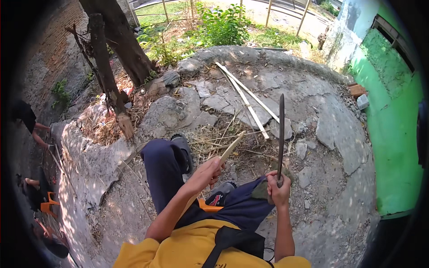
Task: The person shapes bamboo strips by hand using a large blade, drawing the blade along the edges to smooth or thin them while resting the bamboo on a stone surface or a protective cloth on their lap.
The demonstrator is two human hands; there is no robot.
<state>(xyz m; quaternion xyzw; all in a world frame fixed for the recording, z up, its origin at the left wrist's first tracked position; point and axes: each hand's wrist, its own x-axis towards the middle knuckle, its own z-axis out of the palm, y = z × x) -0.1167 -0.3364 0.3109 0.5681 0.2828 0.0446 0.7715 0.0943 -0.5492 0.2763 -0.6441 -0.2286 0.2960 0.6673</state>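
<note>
My left hand [207, 173] is closed round a pale split bamboo strip [232, 147], whose far end slants up and to the right. In my right hand [279, 187] is the handle of a machete with a long dark blade [281, 129]. The blade points away from me, almost upright in the view, apart from the strip. Both hands are above my bent legs. Beyond them, two longer pale bamboo strips [246, 99] lie on the ground, close together at their far ends and spread at the near ends.
Thin shavings [219, 136] litter the cracked concrete [330, 129] ahead of my feet. Tree trunks [114, 38] and rocks [163, 116] are at the left front. A green wall [395, 147] runs along the right. Other people's hands [42, 136] and an orange stool [48, 203] show at far left.
</note>
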